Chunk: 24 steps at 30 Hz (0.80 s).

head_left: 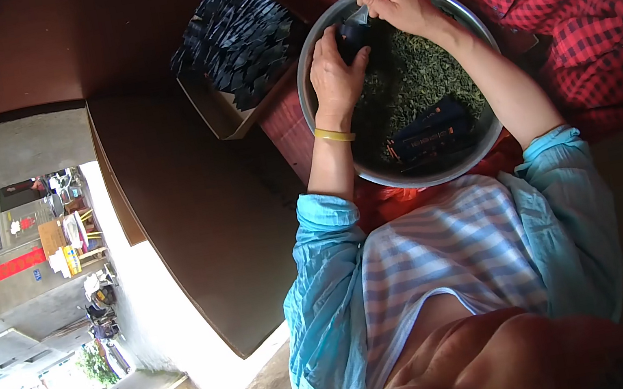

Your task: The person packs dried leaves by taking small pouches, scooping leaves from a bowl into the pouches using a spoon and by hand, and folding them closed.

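My left hand (337,79), with a yellow bracelet at the wrist, is wrapped round a small dark packet (352,41) over the far left side of a metal bowl (305,92). The fingers of my right hand (397,5) are pinched together at the packet's upper end. A small silvery piece (359,16) shows at those fingertips; whether it is a spoon or the packet's lining I cannot tell. Dried green leaves (422,65), like loose tea, fill the bowl. Several dark packets (433,131) with small print lie on the leaves at the near side.
Left of the bowl, an open cardboard box (234,125) holds a tall stack of dark packets (240,37). The bowl stands on a reddish wooden surface (287,137). Red-and-black checked cloth (577,10) lies at the right. A brown panel (203,237) and a street lie to the left.
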Tool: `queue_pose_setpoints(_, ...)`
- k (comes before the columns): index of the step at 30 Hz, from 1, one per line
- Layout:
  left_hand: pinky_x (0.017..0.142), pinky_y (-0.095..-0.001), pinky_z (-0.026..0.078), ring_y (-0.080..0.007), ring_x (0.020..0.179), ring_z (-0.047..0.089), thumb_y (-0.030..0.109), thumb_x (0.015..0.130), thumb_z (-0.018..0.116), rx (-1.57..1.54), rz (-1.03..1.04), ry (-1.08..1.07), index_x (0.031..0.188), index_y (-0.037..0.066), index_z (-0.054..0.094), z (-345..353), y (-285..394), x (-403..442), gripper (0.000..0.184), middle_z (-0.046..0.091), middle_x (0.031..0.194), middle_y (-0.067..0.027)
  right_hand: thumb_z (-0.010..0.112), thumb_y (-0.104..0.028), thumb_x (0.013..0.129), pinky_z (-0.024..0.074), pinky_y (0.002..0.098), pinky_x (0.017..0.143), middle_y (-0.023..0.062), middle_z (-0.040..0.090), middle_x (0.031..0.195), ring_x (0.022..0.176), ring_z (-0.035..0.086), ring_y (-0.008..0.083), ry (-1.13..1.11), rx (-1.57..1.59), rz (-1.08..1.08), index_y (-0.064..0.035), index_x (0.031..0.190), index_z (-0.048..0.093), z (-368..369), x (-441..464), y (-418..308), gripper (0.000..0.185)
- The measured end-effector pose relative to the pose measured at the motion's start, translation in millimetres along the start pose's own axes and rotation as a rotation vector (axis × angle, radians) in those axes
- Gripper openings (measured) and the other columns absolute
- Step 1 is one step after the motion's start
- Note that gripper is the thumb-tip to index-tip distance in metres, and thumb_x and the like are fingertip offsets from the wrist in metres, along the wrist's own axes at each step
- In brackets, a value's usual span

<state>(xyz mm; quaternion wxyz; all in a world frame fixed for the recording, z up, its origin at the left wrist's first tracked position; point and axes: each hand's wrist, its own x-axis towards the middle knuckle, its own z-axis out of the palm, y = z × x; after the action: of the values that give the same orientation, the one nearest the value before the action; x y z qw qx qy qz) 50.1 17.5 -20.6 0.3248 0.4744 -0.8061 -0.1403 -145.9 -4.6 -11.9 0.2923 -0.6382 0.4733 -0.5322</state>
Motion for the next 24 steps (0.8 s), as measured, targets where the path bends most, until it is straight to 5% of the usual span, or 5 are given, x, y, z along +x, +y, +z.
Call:
queue_pose_setpoints(13, 0.087, -0.0408, 0.05, -0.0374, 0.101, 0.061, 0.015, 0.075, 0.079, -0.165, -0.112, 0.043, 0.129, -0.001, 0.048, -4.0, -6.9, 6.2, 0.064, 0.061, 0.112, -0.0215, 0.055, -0.034, 0.098, 0.0461, 0.0232, 0.057, -0.0008, 0.06, 0.07, 0.065, 0.057, 0.0056, 0.148, 0.148, 0.063, -0.0021, 0.092, 0.064, -26.3, 14.8, 18.0, 0.034)
queue_pose_setpoints(17, 0.089, -0.0378, 0.05, -0.0347, 0.102, 0.061, 0.012, 0.076, 0.079, -0.276, -0.117, 0.203, 0.132, -0.001, 0.046, -8.4, 0.4, 4.4, 0.067, 0.059, 0.114, -0.0207, 0.057, -0.029, 0.096, 0.0489, 0.0334, 0.059, 0.0084, 0.066, 0.073, 0.065, 0.064, 0.0177, 0.011, -0.086, -0.157, -0.0044, 0.09, 0.065, -16.1, -2.4, -23.4, 0.027)
queue_pose_setpoints(19, 0.089, -0.0369, 0.05, -0.0337, 0.102, 0.061, 0.011, 0.076, 0.079, -0.306, -0.107, 0.267, 0.133, -0.001, 0.044, -5.8, -0.3, 5.9, 0.068, 0.059, 0.115, -0.0204, 0.058, -0.026, 0.092, 0.0495, 0.0409, 0.06, 0.0128, 0.067, 0.076, 0.069, 0.066, 0.0291, -0.389, -0.457, -0.194, -0.005, 0.086, 0.064, -1.9, -14.1, -30.0, 0.023)
queue_pose_setpoints(24, 0.09, -0.0366, 0.049, -0.0309, 0.106, 0.058, 0.011, 0.077, 0.08, -0.39, 0.023, 0.393, 0.139, -0.001, 0.037, 3.7, -5.8, 10.0, 0.077, 0.054, 0.122, -0.0199, 0.059, -0.024, 0.088, 0.0497, 0.0458, 0.066, 0.0157, 0.067, 0.077, 0.078, 0.065, 0.0367, -0.435, -0.406, -0.165, -0.004, 0.081, 0.061, 0.8, -13.3, -29.3, 0.021)
